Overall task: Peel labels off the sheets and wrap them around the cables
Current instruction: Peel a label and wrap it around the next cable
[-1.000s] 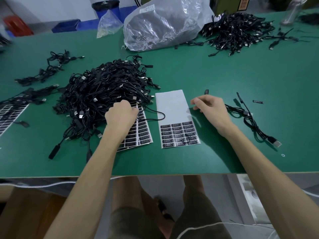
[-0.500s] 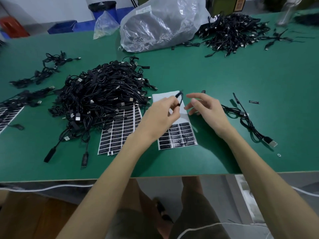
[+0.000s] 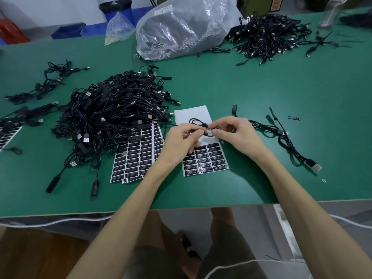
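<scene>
Above the half-used label sheet (image 3: 191, 114) near the front edge of the green tabletop (image 3: 261, 87), the left hand (image 3: 181, 142) and right hand (image 3: 238, 135) each pinch a thin black cable (image 3: 198, 121), its loop arching between their fingertips. A fuller label sheet (image 3: 141, 156) lies just left, partly under the big pile of black cables (image 3: 112, 115). A single USB cable (image 3: 289, 142) lies right of the right hand.
</scene>
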The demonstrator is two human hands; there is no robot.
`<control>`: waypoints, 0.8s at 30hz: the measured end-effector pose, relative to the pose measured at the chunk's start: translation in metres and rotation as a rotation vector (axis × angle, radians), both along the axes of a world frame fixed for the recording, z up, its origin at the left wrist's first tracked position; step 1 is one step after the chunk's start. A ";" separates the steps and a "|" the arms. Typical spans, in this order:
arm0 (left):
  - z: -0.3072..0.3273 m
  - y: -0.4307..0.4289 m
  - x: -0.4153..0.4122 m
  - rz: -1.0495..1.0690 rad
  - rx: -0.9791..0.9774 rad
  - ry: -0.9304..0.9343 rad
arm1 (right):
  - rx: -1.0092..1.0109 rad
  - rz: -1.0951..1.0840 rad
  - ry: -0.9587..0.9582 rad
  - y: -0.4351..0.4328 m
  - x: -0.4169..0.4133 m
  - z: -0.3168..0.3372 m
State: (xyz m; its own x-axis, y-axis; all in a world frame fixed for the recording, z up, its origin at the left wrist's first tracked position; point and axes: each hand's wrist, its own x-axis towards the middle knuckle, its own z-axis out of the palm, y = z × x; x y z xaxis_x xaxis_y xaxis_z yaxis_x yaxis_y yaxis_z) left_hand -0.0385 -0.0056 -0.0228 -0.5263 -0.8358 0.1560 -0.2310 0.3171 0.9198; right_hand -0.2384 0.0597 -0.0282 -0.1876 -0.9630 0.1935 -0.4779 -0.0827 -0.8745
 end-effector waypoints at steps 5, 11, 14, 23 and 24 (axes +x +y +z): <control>0.001 0.000 0.004 0.014 0.191 0.112 | -0.069 -0.003 0.194 0.000 0.008 -0.003; 0.001 0.005 0.000 -0.020 0.108 0.114 | -0.011 0.053 0.300 -0.002 0.013 -0.006; 0.004 0.008 0.000 0.043 0.061 0.139 | -0.014 0.007 0.245 -0.004 0.010 -0.006; 0.008 -0.014 0.037 -0.177 -0.267 -0.560 | 0.007 0.001 0.245 -0.006 0.008 -0.008; 0.005 -0.013 0.037 -0.176 -0.282 -0.555 | -0.001 0.000 0.242 -0.005 0.008 -0.008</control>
